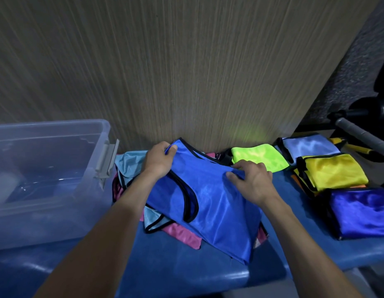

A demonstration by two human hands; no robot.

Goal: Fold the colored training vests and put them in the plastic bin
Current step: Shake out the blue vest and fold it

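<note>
A royal blue vest (210,203) with black trim lies spread on top of a heap of loose vests, among them a light blue one (128,164) and a pink one (182,235). My left hand (160,160) pinches the blue vest's far shoulder corner. My right hand (251,179) grips a fold of the same vest at its right edge. The clear plastic bin (96,190) stands open on the left, and no vest shows inside it.
Folded vests lie along the right of the blue padded bench (186,267): neon green (260,158), pale blue (309,145), yellow (335,171) and dark blue (363,211). A wood-grain wall (186,72) rises right behind. Dark gym gear with a grey handle (361,134) sits far right.
</note>
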